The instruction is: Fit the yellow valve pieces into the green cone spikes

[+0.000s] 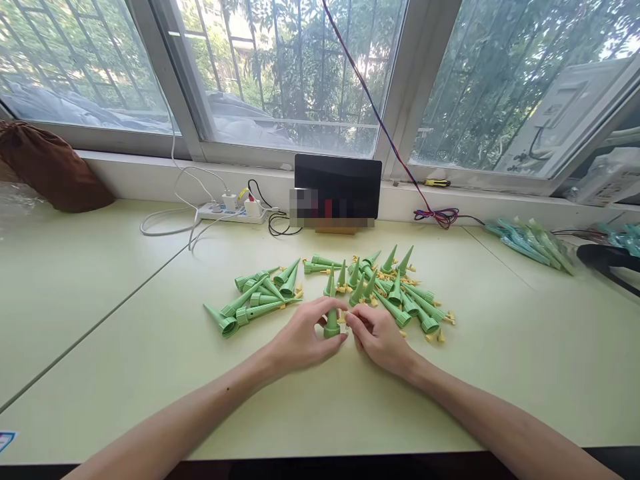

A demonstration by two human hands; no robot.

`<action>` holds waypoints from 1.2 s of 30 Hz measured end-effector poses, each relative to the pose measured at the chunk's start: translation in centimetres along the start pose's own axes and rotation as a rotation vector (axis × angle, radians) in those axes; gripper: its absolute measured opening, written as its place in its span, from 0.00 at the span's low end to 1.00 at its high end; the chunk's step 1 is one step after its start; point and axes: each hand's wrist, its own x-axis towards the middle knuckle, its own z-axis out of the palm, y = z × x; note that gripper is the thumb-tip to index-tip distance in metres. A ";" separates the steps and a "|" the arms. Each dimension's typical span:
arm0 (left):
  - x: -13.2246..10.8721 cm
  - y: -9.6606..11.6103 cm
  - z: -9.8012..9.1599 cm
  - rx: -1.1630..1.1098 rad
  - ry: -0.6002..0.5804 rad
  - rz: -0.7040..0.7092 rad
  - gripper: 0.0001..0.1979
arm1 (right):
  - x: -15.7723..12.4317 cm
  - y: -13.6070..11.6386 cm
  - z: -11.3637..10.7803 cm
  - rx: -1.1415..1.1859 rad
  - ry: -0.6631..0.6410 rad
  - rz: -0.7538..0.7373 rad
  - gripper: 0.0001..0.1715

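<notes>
My left hand (303, 337) is closed round a green plastic cone spike (331, 319), which stands upright with its tip pointing away from me. My right hand (379, 337) sits right beside it, fingers pinched at the spike's base, apparently on a small yellow part that I cannot make out clearly. Behind both hands lies a scattered pile of green cone spikes (395, 293) with small yellow pieces among them. A second group of green spikes (255, 297) lies to the left of the hands.
A dark tablet (337, 190) leans against the window sill behind the pile. A white power strip (233, 212) with cables is to its left. Bagged teal-green spikes (533, 241) lie at right, a brown bag (47, 167) at far left.
</notes>
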 end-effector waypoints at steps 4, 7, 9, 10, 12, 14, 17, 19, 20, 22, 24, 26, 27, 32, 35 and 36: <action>0.0 -0.1 0.0 0.003 0.003 0.000 0.16 | 0.0 0.0 0.0 -0.002 -0.002 0.003 0.20; 0.0 0.0 0.0 0.007 0.006 0.002 0.16 | 0.0 0.0 0.0 -0.006 -0.003 0.004 0.20; 0.0 0.0 0.0 0.009 0.005 0.004 0.16 | 0.0 0.1 0.0 -0.007 -0.003 0.000 0.19; 0.0 0.0 0.0 0.009 0.005 0.004 0.16 | 0.0 0.1 0.0 -0.007 -0.002 -0.003 0.19; 0.0 0.0 0.0 0.005 0.006 0.005 0.16 | 0.0 0.2 0.0 -0.011 0.004 -0.014 0.19; 0.0 0.0 0.0 0.002 0.008 0.006 0.16 | 0.0 0.3 0.0 -0.018 0.011 -0.025 0.19; 0.0 0.0 0.0 0.008 0.011 0.007 0.16 | 0.0 0.4 0.0 -0.024 0.011 -0.031 0.19; 0.0 0.0 0.0 0.012 0.011 0.006 0.16 | 0.0 0.3 0.0 -0.026 0.010 -0.029 0.19; 0.0 0.0 0.0 0.012 0.009 0.005 0.16 | 0.0 0.3 0.0 -0.027 0.010 -0.028 0.19; 0.0 0.0 0.0 0.012 0.004 0.002 0.16 | 0.0 0.2 0.0 -0.023 0.011 -0.021 0.19; 0.1 0.0 -0.1 0.013 0.002 -0.003 0.17 | -0.1 0.1 0.0 -0.001 0.003 -0.016 0.16; 0.1 0.1 -0.1 0.007 -0.001 -0.008 0.17 | -0.2 -0.1 0.0 0.033 -0.007 -0.018 0.11; 0.2 0.2 -0.1 0.000 -0.003 -0.012 0.17 | -0.2 -0.1 0.0 0.046 -0.007 -0.019 0.08; 0.2 0.3 -0.1 -0.019 0.000 -0.033 0.17 | -0.2 -0.4 0.0 0.040 0.022 -0.014 0.08; 0.1 0.2 0.0 -0.013 0.000 -0.036 0.17 | -0.2 -0.5 0.0 0.018 0.035 -0.029 0.08; 0.1 0.1 0.0 -0.011 -0.001 -0.036 0.17 | -0.2 -0.5 0.0 0.010 0.039 -0.040 0.08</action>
